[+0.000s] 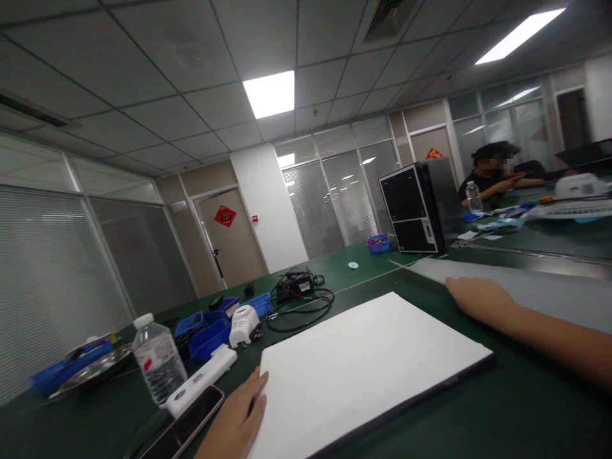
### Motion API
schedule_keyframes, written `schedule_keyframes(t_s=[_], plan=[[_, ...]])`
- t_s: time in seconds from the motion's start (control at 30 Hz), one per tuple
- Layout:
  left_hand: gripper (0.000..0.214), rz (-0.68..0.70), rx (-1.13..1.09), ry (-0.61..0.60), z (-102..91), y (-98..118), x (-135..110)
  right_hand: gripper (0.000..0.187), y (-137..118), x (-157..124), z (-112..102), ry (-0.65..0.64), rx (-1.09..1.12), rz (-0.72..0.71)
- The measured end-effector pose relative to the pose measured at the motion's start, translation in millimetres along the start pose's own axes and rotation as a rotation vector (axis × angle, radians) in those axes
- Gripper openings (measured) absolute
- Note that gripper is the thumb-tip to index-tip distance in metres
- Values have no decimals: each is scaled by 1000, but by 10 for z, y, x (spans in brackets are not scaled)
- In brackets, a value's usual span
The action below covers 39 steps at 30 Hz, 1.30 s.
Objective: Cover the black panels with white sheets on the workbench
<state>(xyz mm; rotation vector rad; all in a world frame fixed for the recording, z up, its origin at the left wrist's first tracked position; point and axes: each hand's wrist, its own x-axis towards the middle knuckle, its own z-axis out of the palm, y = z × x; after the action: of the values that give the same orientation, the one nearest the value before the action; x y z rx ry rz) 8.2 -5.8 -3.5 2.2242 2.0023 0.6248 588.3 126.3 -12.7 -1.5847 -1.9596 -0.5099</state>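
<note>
A white rectangular panel (368, 370) with a dark edge lies flat on the green tabletop in front of me. My left hand (239, 411) is at its left edge, fingers stretched out, with the thumb and forefinger apart and touching the rim. To the right, my right hand (473, 296) is closed at the near edge of a flat grey sheet (540, 290). Its fingers bend down out of sight. The grey sheet reaches behind my right forearm and past the right side of the view.
Left of the panel are a phone (191, 424), a white power strip (203, 380), a water bottle (157, 360), a white plug-in device (245, 325) and blue bins (210, 338). Behind it lie a black adapter with cables (295, 287) and a computer tower (421, 204). A person (492, 169) sits at far right.
</note>
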Motion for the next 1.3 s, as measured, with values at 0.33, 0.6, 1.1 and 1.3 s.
schedule_keyframes(t_s=[0.33, 0.6, 1.1, 1.3], plan=[[72, -16, -34, -26, 0, 18, -17, 47, -1579, -201, -320, -173, 58, -507], [81, -3, -94, -22, -15, -12, -39, 25, -2080, -481, -620, -276, 350, -689], [77, -17, -9, -56, -31, 40, -41, 35, -2165, -532, -758, -372, 536, -780], [70, -21, 40, -44, -2, -36, 25, 37, -2175, -511, -864, -452, 571, -753]])
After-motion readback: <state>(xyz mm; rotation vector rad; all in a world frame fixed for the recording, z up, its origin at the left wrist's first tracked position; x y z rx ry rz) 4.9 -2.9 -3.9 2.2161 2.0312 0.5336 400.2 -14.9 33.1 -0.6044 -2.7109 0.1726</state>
